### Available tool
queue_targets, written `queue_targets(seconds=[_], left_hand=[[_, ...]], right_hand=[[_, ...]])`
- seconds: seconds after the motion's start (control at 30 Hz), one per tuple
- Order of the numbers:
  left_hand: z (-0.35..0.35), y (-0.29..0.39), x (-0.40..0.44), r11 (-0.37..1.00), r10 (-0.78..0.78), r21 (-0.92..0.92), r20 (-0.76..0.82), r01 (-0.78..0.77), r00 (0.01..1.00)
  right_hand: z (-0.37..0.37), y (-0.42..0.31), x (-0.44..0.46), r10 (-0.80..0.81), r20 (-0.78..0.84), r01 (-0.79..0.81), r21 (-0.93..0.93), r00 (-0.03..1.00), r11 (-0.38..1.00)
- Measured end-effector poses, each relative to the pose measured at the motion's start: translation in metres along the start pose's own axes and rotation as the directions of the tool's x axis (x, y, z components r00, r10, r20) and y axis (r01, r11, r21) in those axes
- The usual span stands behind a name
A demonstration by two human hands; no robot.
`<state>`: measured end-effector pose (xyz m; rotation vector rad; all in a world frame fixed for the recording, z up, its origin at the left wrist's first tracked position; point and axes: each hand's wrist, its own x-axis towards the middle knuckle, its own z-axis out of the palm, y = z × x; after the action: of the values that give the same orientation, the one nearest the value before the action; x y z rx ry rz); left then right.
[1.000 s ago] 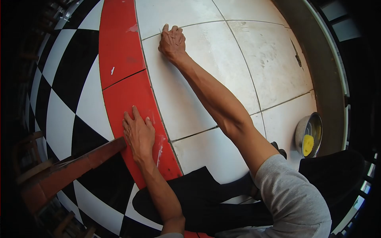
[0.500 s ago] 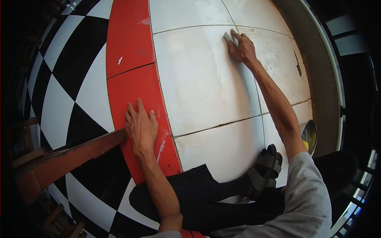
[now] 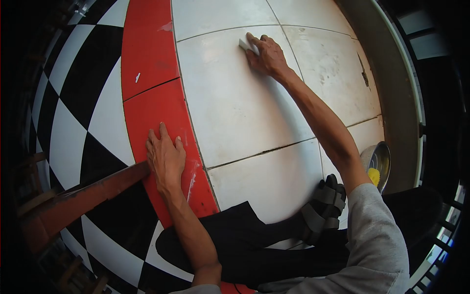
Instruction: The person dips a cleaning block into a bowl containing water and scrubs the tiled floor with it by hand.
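Head | right hand (image 3: 267, 55) holds pale block (image 3: 248, 46) | left hand (image 3: 167, 159) on red border (image 3: 149, 105)

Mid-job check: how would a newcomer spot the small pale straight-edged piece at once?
Find the large white floor tiles right of the long red strip. Near the picture's top is the bare right hand, with the small pale straight-edged piece jutting from its grip. Unlike the flat tiles around it, it is greyish and held.
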<state>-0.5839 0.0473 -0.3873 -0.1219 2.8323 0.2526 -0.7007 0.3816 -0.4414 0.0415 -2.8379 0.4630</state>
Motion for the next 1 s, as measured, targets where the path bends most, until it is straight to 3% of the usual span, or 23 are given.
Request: queue_targets(seconds=[0.1, 0.17, 0.2, 0.23, 0.3, 0.37, 0.4, 0.5, 0.63, 0.7, 0.77, 0.8, 0.83, 0.9, 1.0], left_hand=[[0.001, -0.004, -0.003, 1.000, -0.011, 0.029, 0.014, 0.011, 1.000], [0.004, -0.008, -0.003, 0.999, 0.029, 0.019, -0.018, -0.029, 0.999], [0.005, -0.008, -0.004, 0.999, 0.027, 0.022, -0.012, -0.027, 1.000], [0.004, -0.007, -0.004, 1.000, 0.026, 0.016, -0.012, -0.026, 1.000], [0.003, -0.007, -0.006, 1.000, 0.023, 0.015, -0.012, -0.023, 1.000], [0.002, -0.004, -0.004, 1.000, -0.006, 0.013, -0.003, 0.006, 1.000], [0.001, -0.005, -0.003, 1.000, -0.010, 0.011, -0.009, 0.010, 1.000], [0.000, -0.008, -0.001, 1.000, 0.011, -0.012, 0.004, -0.011, 1.000], [-0.004, -0.008, -0.004, 1.000, 0.006, -0.031, 0.008, -0.006, 1.000], [-0.003, -0.010, -0.002, 1.000, 0.007, -0.022, 0.016, -0.007, 1.000], [0.000, -0.010, -0.004, 0.999, 0.037, -0.010, -0.010, -0.037, 0.999], [0.001, -0.010, -0.005, 0.999, 0.042, -0.004, -0.011, -0.042, 0.999], [0.003, -0.010, -0.004, 0.999, 0.042, -0.006, -0.021, -0.042, 0.999], [0.002, -0.011, -0.004, 0.999, 0.039, -0.003, -0.035, -0.039, 0.999], [0.000, -0.009, -0.002, 0.999, 0.039, -0.015, -0.025, -0.040, 0.999]], right_hand=[[-0.006, -0.073, -0.091, -0.347, 0.277, 0.324, 0.126, 0.896, 0.938], [0.002, -0.082, -0.120, -0.552, 0.240, 0.530, 0.153, 0.799, 0.834], [-0.008, -0.079, -0.107, -0.533, 0.360, 0.471, 0.250, 0.766, 0.846], [-0.001, -0.067, -0.087, -0.596, 0.254, 0.565, 0.189, 0.762, 0.803], [0.001, -0.045, -0.025, -0.447, 0.241, 0.447, 0.055, 0.862, 0.893], [0.014, -0.014, 0.035, -0.273, 0.075, 0.278, -0.064, 0.959, 0.958], [0.011, -0.014, 0.052, -0.213, 0.014, 0.213, -0.066, 0.977, 0.975], [0.019, -0.030, 0.030, -0.165, 0.047, 0.166, -0.017, 0.985, 0.986], [-0.002, -0.094, -0.099, -0.404, 0.306, 0.368, 0.173, 0.862, 0.914], [0.001, -0.104, -0.124, -0.549, 0.309, 0.511, 0.202, 0.776, 0.836], [0.004, -0.104, -0.086, -0.467, 0.361, 0.432, 0.178, 0.807, 0.884], [0.012, -0.098, -0.055, -0.447, 0.254, 0.419, 0.160, 0.858, 0.894], [0.020, -0.094, -0.018, -0.386, 0.249, 0.386, 0.050, 0.888, 0.921], [0.037, -0.087, 0.040, -0.335, 0.134, 0.334, 0.025, 0.933, 0.942], [0.050, -0.090, 0.038, -0.257, 0.098, 0.256, 0.025, 0.961, 0.966]])
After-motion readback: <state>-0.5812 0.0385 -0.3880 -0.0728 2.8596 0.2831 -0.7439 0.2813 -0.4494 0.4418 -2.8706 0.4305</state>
